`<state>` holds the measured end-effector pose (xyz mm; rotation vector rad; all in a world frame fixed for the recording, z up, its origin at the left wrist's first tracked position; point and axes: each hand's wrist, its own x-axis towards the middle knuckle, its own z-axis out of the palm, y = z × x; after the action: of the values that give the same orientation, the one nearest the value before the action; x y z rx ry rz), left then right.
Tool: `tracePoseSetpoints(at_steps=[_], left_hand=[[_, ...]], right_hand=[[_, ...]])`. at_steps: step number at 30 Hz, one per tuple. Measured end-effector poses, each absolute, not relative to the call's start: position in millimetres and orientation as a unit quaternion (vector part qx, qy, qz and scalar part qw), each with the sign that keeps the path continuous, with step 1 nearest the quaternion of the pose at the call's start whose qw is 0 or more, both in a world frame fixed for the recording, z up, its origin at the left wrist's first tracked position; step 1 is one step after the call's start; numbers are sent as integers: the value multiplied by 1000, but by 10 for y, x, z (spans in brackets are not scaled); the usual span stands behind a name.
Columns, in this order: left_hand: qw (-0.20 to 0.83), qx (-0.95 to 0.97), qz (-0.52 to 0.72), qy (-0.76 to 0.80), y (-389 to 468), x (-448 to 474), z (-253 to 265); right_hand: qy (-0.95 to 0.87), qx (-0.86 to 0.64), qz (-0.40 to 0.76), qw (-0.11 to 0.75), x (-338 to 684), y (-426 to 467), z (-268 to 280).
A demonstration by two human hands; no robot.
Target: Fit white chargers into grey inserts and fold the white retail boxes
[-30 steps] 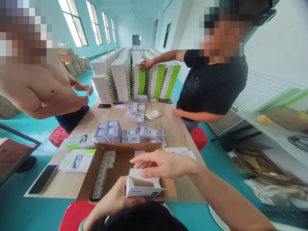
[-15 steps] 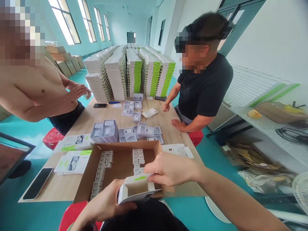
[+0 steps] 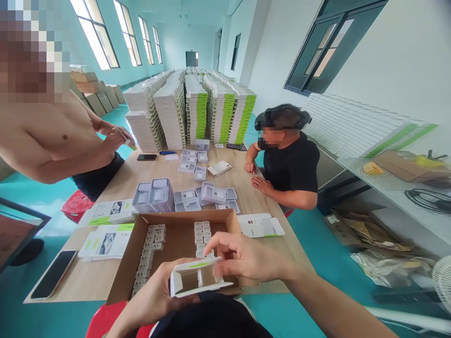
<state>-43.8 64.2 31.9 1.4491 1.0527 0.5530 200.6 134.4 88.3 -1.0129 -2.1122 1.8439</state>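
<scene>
My left hand (image 3: pixel 158 286) is wrapped round the left end of a small white carton (image 3: pixel 193 267) with a green mark, held low over the near edge of the table. The carton's open side faces me, and a pale upright strip shows inside; I cannot make out what it is. At its right end my right hand (image 3: pixel 243 258) has its thumb and fingers curled against the end flap, index finger raised. Just beyond both hands stands an open brown cardboard box (image 3: pixel 179 230), with several small white labelled blocks (image 3: pixel 202 230) in rows inside.
Clear plastic trays (image 3: pixel 153 195) lie beyond the brown box. Flattened white cartons (image 3: pixel 260 225) rest on the right, printed ones (image 3: pixel 105 239) on the left beside a phone (image 3: pixel 54 274). Tall carton stacks (image 3: pixel 172 112) fill the back. Co-workers flank the table: one bare-chested (image 3: pixel 63 136), one black-shirted (image 3: pixel 291 164).
The black-shirted person has sunk from standing to sitting. My right fingers have shifted on the flap, index lifted, and a pale strip now shows inside the carton.
</scene>
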Motion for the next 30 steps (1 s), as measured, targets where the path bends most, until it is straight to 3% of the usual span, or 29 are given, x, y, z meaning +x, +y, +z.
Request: tracePoseSetpoints(at_steps=[8, 14, 20, 24, 27, 30], left_hand=[[550, 641, 279, 457, 648, -357, 271], [660, 521, 334, 426, 653, -268, 26], [724, 341, 424, 424, 769, -115, -238], [733, 346, 406, 423, 825, -64, -292], [687, 364, 429, 460, 824, -25, -329], [541, 386, 537, 520, 845, -10, -337]], right_hand=[[-622, -356, 670, 196, 2063, 1268, 641], [-560, -400, 693, 216, 1953, 1229, 426], [-649, -442, 495, 372, 1814, 1188, 320], [-554, -518, 526, 384, 1652, 1249, 239], [-461, -540, 596, 376, 1573, 1312, 164], [-410, -519, 659, 358, 1540, 1345, 121]])
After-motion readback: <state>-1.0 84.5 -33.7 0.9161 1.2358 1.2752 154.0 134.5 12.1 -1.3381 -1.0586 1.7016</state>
